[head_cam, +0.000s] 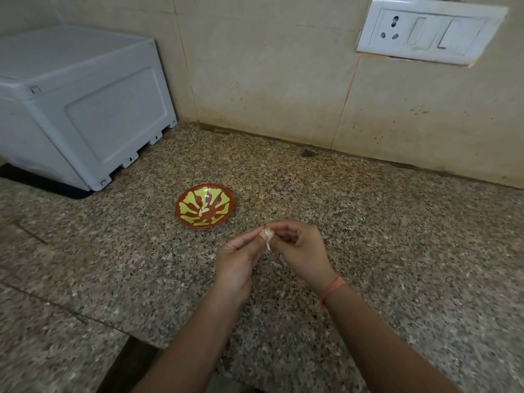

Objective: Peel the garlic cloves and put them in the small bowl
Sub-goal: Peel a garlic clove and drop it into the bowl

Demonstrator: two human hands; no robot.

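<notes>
— What fills the frame?
— A speckled counter (368, 222). There is a white box (85, 109) at upper left and a socket plate (431, 29) at upper right.
— The hands?
— Low centre, the left hand (238, 262) and right hand (300, 251) meet at the fingertips.
— The bowl (226, 207)?
— Centre, just above them, on the counter.
— And the clove (268, 233)?
— Both hands pinch it above the counter, skin hanging. Pale pieces (204, 209) lie in the bowl.

Home kitchen: granite counter (340, 222), tiled wall (269, 66)
</notes>
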